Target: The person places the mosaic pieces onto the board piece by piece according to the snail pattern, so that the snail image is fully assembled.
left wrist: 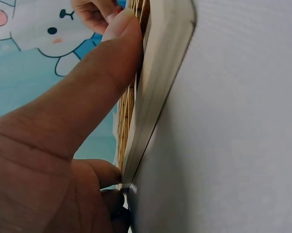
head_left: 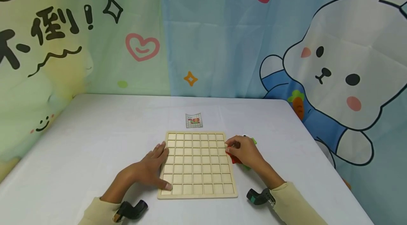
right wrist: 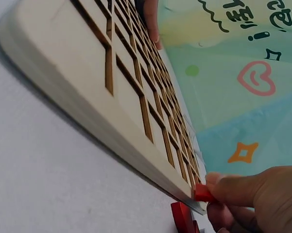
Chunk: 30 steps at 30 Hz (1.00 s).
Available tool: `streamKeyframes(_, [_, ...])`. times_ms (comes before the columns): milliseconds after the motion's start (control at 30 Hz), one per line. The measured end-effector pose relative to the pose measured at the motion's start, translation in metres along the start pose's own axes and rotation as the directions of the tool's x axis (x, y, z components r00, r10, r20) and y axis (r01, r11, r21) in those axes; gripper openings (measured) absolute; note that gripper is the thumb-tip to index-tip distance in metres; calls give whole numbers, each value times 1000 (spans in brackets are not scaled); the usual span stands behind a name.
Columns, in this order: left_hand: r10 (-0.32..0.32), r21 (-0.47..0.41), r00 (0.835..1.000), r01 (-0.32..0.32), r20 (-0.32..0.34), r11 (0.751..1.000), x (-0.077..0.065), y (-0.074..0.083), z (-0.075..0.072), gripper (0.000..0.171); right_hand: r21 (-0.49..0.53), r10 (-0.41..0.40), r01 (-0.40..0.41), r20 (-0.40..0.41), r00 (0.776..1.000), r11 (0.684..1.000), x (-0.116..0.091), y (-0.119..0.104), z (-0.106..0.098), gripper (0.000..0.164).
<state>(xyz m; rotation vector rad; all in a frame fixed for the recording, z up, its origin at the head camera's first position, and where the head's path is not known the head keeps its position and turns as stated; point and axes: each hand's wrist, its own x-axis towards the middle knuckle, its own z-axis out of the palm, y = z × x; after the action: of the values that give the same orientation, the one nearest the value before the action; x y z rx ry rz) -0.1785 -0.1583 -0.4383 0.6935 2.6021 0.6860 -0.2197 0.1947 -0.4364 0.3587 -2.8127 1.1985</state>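
Note:
A pale wooden board (head_left: 196,169) with a grid of square recesses lies flat on the white table. My left hand (head_left: 148,169) rests along its left edge, the fingers stretched out and the thumb on the near left corner. In the left wrist view that thumb (left wrist: 94,80) lies over the raised rim. At the board's right edge my right hand (head_left: 246,151) pinches a small red block (right wrist: 203,192) between thumb and fingers, close to the rim. More red pieces (right wrist: 183,217) lie just below that hand, partly hidden by it.
Green pieces (head_left: 246,167) show from under the right hand. Behind the board is a small card (head_left: 194,120) with a colored picture on a grid. A printed curtain (head_left: 219,41) hangs beyond the table (head_left: 79,140). Black wrist cameras (head_left: 259,196) sit at both cuffs.

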Motion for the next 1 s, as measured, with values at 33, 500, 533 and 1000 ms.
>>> streamKeyframes(33, [-2, -1, 1000, 2, -8, 1000, 0, -1, 1, 128, 3, 8, -8, -3, 1000, 1000, 0, -1, 1, 17])
streamKeyframes(500, [-12, -19, 1000, 12, 25, 1000, -5, 10, -9, 121, 19, -1, 0, 35, 999, 1000, 12, -15, 18, 16])
streamKeyframes(533, [-12, -22, 1000, 12, 25, 1000, -5, 11, -10, 120, 29, 0, -1, 45, 999, 1000, 12, -16, 19, 16])
streamKeyframes(1000, [-26, -24, 999, 27, 26, 999, -4, 11, -9, 121, 35, -174, 172, 94, 980, 984, 15, -19, 27, 16])
